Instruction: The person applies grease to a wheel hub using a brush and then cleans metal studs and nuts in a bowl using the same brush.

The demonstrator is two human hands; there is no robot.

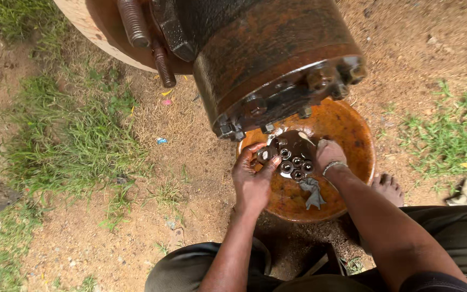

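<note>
Gripping a dark round part point(293, 154) with bored holes, I am keeping it over the orange basin point(352, 127) — my left hand point(252, 181) is curling around its left edge, my right hand point(328, 154) is clasping the far-right side (rag point(313, 192) dangling below) — so drips are falling inside, just near the rusty hub point(277, 59).
</note>
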